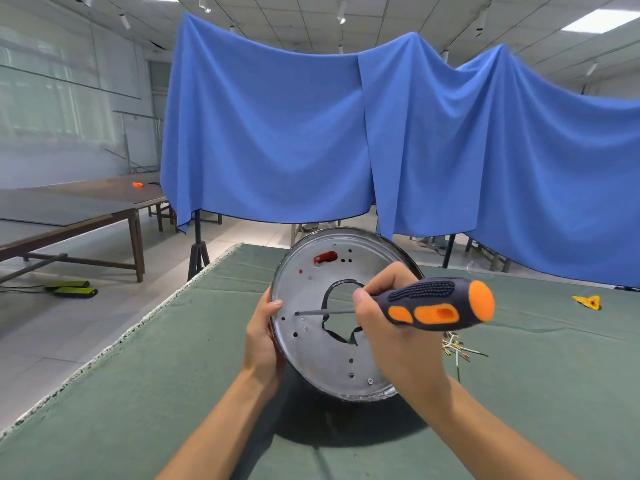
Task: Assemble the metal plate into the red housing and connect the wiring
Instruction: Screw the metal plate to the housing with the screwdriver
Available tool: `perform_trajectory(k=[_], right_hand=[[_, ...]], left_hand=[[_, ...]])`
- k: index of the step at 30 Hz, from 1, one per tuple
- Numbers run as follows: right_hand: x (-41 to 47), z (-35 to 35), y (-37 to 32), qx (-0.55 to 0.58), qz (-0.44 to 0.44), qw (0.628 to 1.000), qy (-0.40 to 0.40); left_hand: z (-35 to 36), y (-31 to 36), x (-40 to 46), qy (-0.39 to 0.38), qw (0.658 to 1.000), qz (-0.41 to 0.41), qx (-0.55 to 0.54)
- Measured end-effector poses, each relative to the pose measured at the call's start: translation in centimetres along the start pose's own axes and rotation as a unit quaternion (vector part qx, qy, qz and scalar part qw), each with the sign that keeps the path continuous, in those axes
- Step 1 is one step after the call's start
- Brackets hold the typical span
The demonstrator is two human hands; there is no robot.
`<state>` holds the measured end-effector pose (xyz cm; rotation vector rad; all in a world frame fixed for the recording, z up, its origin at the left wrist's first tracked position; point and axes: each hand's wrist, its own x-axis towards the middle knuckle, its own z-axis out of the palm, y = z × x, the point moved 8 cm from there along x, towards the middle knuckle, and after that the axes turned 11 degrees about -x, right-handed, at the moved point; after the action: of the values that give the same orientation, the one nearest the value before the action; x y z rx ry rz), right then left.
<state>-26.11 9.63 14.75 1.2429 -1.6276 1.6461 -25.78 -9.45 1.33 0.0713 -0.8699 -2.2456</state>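
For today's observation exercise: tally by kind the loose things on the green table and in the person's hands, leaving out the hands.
Metal plate in its housing: 1
Screwdriver: 1
Bundle of small wires: 1
Yellow piece: 1
Total: 4

The left hand (263, 336) grips the metal plate (332, 358) at its left rim; the right hand (388, 317), over the plate's centre, grips a screwdriver (436, 304).
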Motion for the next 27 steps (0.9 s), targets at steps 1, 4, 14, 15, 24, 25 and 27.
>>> perform_trajectory(k=[1, 4, 14, 15, 24, 25, 27], right_hand=[[-0.1, 0.0, -0.1, 0.005, 0.005, 1.000, 0.001], [-0.1, 0.1, -0.1, 0.024, 0.026, 0.999, 0.008], [0.1, 0.6, 0.1, 0.029, 0.061, 0.998, 0.009], [0.1, 0.6, 0.2, 0.028, 0.063, 0.998, 0.010], [0.0, 0.6, 0.1, 0.026, 0.059, 0.998, 0.001], [0.0, 0.6, 0.1, 0.026, 0.057, 0.998, -0.001], [-0.1, 0.5, 0.1, 0.028, 0.052, 0.998, 0.000]], left_hand=[[0.2, 0.1, 0.0, -0.010, 1.000, 0.003, -0.003], [0.8, 0.3, -0.1, -0.033, 0.999, 0.008, -0.010], [1.5, 0.7, -0.1, -0.053, 0.998, 0.015, 0.010], [1.5, 0.7, -0.1, -0.053, 0.998, 0.015, 0.011], [1.3, 0.8, -0.1, -0.057, 0.998, 0.020, 0.007], [1.4, 0.9, -0.1, -0.059, 0.998, 0.022, 0.009], [1.4, 0.9, -0.1, -0.063, 0.998, 0.024, 0.013]])
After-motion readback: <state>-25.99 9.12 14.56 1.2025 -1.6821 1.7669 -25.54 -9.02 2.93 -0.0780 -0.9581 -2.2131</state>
